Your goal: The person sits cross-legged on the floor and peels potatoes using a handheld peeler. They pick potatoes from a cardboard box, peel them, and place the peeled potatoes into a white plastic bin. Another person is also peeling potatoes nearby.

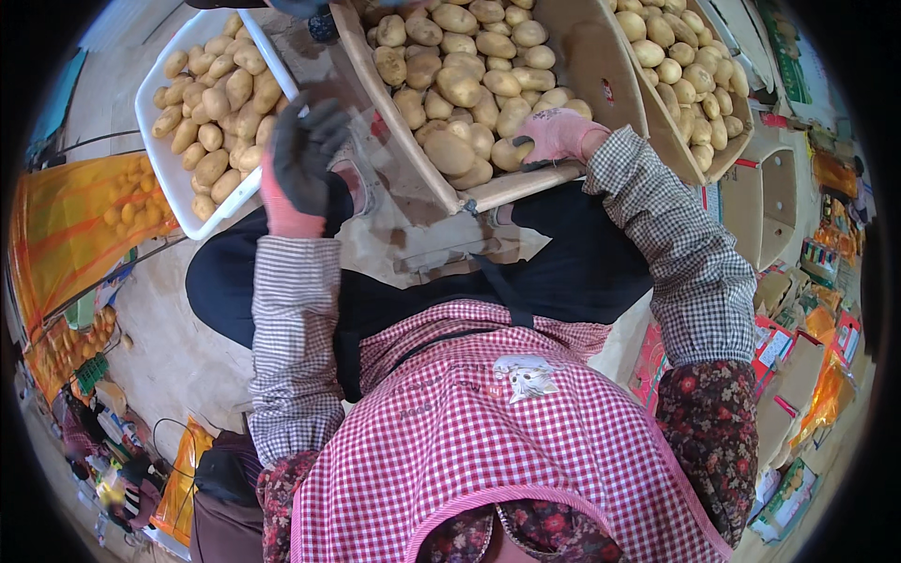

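My left hand [303, 158], in a pink glove with a dark grey coating, is raised beside the right rim of a white plastic tub [250, 186]. No object shows in it, and its fingers are slightly bent and blurred. The tub holds a heap of potatoes [215, 105]. My right hand [559, 137], in a matching glove, reaches over the near edge of a cardboard box [521, 186] full of potatoes [457, 84]. Its dark thumb and forefinger touch a potato [508, 155] near the box's front corner; the other fingertips are hidden, so a grip cannot be confirmed.
A second cardboard box [647, 127] of potatoes stands at the right, next to an open carton [764, 200]. Orange mesh sacks [84, 218] with potatoes lie left. My knees flank the near box. Another person's shoe [322, 27] shows beyond the tub.
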Tool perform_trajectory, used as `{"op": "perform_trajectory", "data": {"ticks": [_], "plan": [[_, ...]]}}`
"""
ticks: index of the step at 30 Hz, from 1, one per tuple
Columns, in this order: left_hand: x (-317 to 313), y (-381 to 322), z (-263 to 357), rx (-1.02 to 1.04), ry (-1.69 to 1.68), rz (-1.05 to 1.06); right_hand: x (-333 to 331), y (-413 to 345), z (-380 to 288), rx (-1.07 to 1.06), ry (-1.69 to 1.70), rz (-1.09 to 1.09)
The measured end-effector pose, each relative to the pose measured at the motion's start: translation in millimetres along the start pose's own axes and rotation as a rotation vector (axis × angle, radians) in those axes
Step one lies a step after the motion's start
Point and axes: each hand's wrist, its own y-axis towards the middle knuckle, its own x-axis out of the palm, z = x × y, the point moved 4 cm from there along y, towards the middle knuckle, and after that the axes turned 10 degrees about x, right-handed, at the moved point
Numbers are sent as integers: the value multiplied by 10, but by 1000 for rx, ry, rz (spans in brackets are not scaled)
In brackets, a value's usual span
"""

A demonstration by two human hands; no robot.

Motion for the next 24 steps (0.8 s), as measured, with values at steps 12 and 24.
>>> {"op": "perform_trajectory", "data": {"ticks": [12, 24], "plan": [[756, -560, -386, -264, 377, -146, 79, 199, 146, 24, 568, 55], [1099, -767, -452, -81, 357, -274, -308, -974, -547, -309, 1318, 525]]}}
